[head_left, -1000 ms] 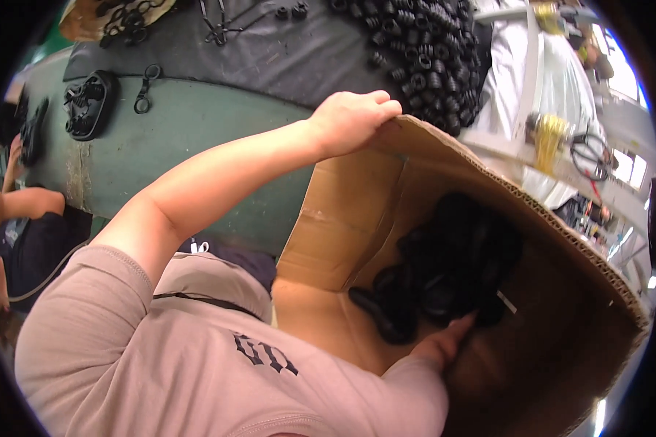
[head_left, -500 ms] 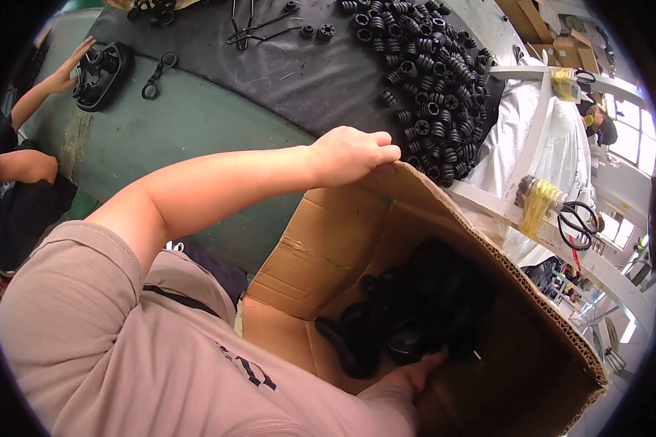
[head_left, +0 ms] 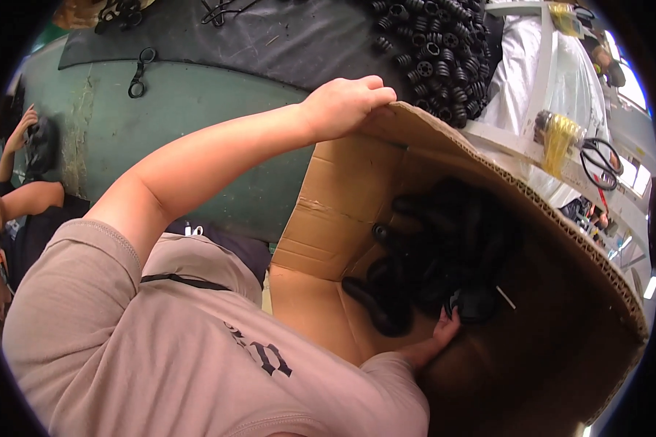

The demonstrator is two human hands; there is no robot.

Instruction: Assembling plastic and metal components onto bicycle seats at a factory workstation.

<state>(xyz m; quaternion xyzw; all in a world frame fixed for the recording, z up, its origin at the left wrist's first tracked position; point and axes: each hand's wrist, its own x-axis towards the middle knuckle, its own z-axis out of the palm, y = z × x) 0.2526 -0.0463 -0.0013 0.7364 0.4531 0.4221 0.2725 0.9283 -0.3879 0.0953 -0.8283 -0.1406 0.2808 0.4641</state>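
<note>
Left hand (head_left: 350, 105) wrapped over the rim of a cardboard box (head_left: 328, 218), upper centre. Right hand (head_left: 447, 329) half-curled inside, fingertips at black parts (head_left: 452, 240), right of centre; cannot tell if one is gripped. Possible trouble: rim slips from left hand, box drops, jarring parts; poor light inside could cause a fumble. Count: one box; one loose ring-ended link (head_left: 140, 71), upper left; black parts overlap, uncountable

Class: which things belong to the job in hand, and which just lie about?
In hand:
box, rim held by left hand
black parts inside, right hand at them

Lying about:
ribbed pieces on black mat
double-ring piece on green tabletop
</note>
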